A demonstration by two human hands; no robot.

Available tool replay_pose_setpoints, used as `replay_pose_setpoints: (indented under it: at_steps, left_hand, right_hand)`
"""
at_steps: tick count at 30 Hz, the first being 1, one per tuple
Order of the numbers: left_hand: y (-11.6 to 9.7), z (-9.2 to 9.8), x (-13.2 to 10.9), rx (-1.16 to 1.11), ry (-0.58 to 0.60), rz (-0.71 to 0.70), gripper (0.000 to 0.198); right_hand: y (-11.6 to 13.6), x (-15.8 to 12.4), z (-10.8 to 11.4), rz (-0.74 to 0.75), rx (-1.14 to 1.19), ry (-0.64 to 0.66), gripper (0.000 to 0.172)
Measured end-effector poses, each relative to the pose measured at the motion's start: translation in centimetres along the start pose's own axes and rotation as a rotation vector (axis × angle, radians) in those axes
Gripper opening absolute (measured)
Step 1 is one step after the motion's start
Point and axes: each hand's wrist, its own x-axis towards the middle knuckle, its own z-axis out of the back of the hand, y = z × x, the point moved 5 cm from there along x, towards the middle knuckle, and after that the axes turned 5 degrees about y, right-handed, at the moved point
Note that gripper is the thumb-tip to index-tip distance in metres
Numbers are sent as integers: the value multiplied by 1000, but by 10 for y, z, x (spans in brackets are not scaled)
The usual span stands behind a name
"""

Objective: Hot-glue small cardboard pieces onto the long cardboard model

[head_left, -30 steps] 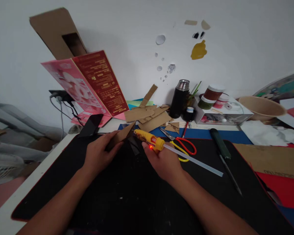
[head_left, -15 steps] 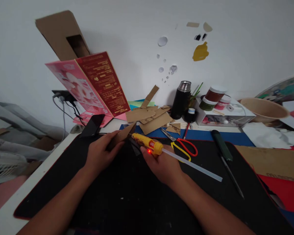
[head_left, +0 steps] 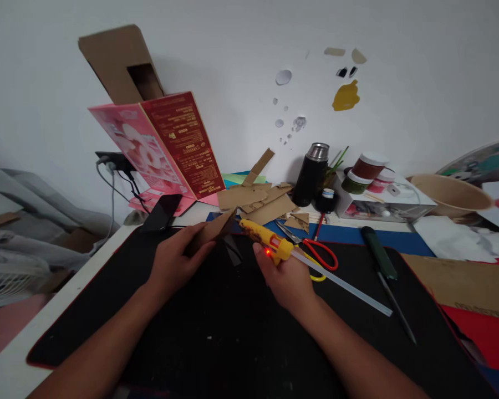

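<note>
Between the thumb and fingers of my left hand is a folded or angled piece of cardboard, tilted up with its pointed corner to the right. My right hand is wrapped round a yellow hot glue gun with a red light lit on its side. A long translucent glue stick sticks out of the gun's back end. The gun's nozzle points left, close to the cardboard's right edge; whether they touch I cannot tell. Behind my right hand lie scissors with red and yellow handles, partly covered by it.
Cardboard scraps lie behind the black mat. A black thermos, an ink bottle and paint jars stand at the back. On the right lies a green-handled pointed tool. A phone rests near a propped-up pink-and-red menu.
The glue gun has shifted right, slightly away from the cardboard, in my right hand. My left hand keeps its grip on the cardboard. The whole view has shifted a little.
</note>
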Motion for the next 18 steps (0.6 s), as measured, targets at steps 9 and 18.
replay_pose_setpoints:
  at_steps: [9,18]
  left_hand:
    - [-3,0,1,-20,24,-4,43]
    - [-2,0,2,-80,53,51,42]
  right_hand:
    - [2,1,1,11,13,-3,29]
    - [-1,1,2,-72,5,29,36]
